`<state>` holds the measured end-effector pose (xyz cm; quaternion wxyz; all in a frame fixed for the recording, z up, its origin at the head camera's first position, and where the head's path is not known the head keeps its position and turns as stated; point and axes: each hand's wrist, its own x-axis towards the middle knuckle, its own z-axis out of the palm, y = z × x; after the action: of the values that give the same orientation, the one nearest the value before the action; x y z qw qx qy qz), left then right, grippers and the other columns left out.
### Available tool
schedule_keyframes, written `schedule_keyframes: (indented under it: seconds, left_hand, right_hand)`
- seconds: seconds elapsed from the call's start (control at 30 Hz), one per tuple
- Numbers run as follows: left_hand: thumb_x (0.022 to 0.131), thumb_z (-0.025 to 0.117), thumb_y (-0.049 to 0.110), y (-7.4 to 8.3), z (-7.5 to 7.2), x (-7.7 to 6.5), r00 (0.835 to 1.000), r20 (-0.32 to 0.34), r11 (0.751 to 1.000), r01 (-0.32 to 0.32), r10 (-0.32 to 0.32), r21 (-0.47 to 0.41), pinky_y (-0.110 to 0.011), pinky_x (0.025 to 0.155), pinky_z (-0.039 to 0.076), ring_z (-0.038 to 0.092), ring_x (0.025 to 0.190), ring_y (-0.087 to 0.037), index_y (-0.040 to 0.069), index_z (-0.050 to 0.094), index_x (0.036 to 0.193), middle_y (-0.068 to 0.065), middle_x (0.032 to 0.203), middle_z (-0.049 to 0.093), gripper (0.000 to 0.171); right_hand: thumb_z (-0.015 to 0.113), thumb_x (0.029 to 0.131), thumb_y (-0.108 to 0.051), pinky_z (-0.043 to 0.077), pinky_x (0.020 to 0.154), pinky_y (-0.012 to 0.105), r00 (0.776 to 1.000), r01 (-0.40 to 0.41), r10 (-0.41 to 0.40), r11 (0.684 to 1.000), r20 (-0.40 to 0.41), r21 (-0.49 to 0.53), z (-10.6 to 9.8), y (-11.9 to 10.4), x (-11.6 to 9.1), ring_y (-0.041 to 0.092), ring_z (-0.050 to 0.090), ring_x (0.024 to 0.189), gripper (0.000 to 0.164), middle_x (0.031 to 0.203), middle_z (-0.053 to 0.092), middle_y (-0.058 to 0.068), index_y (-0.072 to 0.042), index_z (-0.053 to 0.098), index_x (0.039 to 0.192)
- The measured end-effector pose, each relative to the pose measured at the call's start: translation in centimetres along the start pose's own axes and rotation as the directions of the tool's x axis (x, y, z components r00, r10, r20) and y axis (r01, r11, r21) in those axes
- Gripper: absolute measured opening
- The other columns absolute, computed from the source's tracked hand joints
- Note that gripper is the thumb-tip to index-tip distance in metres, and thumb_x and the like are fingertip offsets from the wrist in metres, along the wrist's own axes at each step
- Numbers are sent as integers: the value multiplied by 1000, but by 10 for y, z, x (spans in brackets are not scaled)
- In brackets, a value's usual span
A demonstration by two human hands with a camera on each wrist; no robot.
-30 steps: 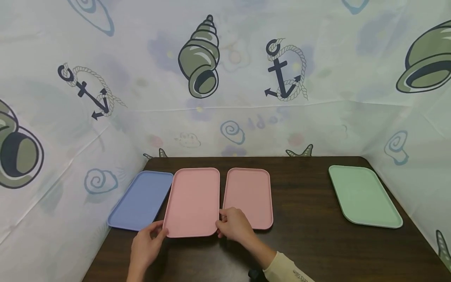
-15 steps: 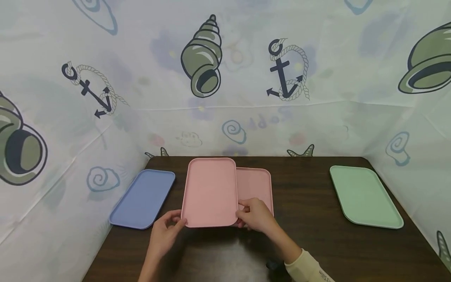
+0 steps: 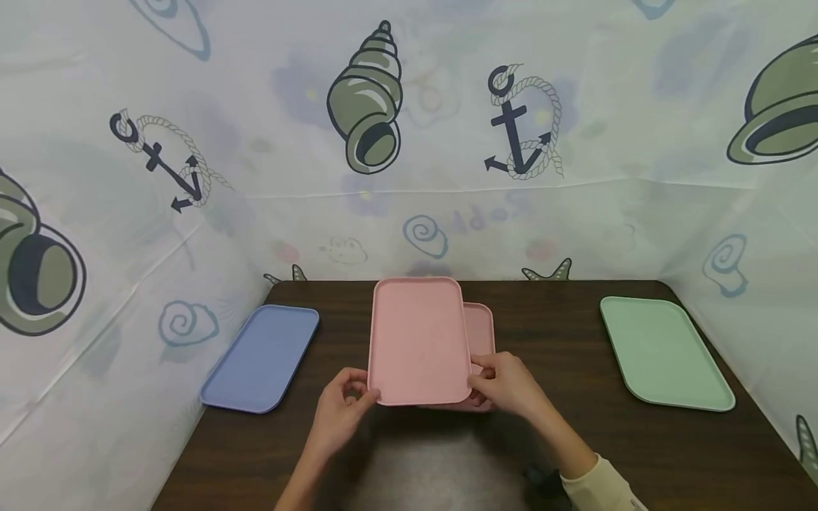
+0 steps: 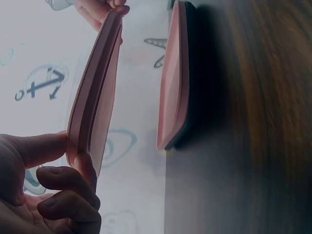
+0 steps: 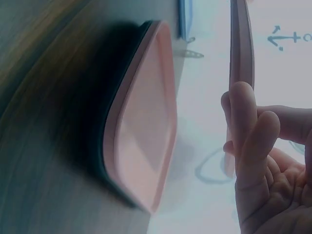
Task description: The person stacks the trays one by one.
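Note:
A pink rectangular tray [image 3: 418, 341] is held up over the table between both hands. My left hand [image 3: 341, 411] pinches its near left corner, thumb on top and fingers underneath. On the near right edge, my right hand [image 3: 508, 383] pinches it the same way. Below it lies a second pink tray [image 3: 481, 330], mostly covered by the raised one in the head view. Both wrist views show a gap between the raised tray [image 4: 92, 92] and the lower pink tray [image 5: 146, 117], which appears to sit on a dark tray-like layer [image 4: 192, 63].
A blue tray [image 3: 262, 358] lies at the left of the dark wooden table [image 3: 549, 355]. At the right side lies a green tray [image 3: 667, 353]. Patterned white cloth [image 3: 447, 142] hangs behind the table and along both sides. A small dark object [image 3: 543, 479] is near my right sleeve.
Both hands have carried the pink tray up and to the right, from beside the second pink tray to over it. The blue, green and lower pink trays stay in place.

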<state>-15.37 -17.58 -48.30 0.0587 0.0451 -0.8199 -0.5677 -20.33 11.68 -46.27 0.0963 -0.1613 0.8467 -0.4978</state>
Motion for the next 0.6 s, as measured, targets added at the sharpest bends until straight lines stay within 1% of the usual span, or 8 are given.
schedule_keyframes:
  seconds: [0.1,0.17,0.27,0.33,0.47,0.6]
  left_hand:
    - [83,76,6,3,9,3,1000,20,1000,-24,24,2,-22,43,29,33,43,-7,4,63,105,-6,80,61,26]
    - [83,77,7,3,14,5,998,37,999,-42,42,1,-22,43,30,34,43,-7,4,63,105,-6,80,61,26]
    - [84,77,9,3,21,8,997,61,998,-54,53,18,-22,43,31,35,43,-6,4,63,105,-6,80,60,26]
    - [84,76,11,1,26,10,995,75,997,-68,65,38,-22,43,31,35,43,-6,4,63,104,-4,79,61,25]
    - [85,75,12,-4,36,15,992,93,992,-94,86,88,-22,43,30,36,44,-7,6,64,103,-1,77,61,22]
    - [85,75,13,-11,44,20,989,99,979,-128,113,161,-22,43,31,39,46,-7,8,65,102,3,75,60,21]
  right_hand:
    - [61,89,-4,51,46,36,1000,0,0,1000,-4,-1,-9,5,-3,22,67,55,44,65,68,3,10,56,130]
    - [62,89,-4,48,44,32,1000,-5,5,1000,-11,-7,-15,8,-5,24,65,52,43,64,68,3,10,57,129]
    - [63,89,-4,45,43,30,1000,-23,22,1000,-17,-16,-20,14,-7,22,59,46,42,63,67,3,11,58,128]
    - [63,89,-4,45,43,30,999,-39,39,999,-18,-11,-23,18,-9,21,58,46,43,63,67,3,12,57,128]
    - [63,89,-4,46,43,32,997,-68,68,998,-29,10,-24,25,-11,21,62,51,44,63,67,5,13,56,128]
    - [65,88,-4,49,45,33,993,-109,109,994,-53,6,-24,31,-12,21,64,53,44,63,67,6,13,57,128]
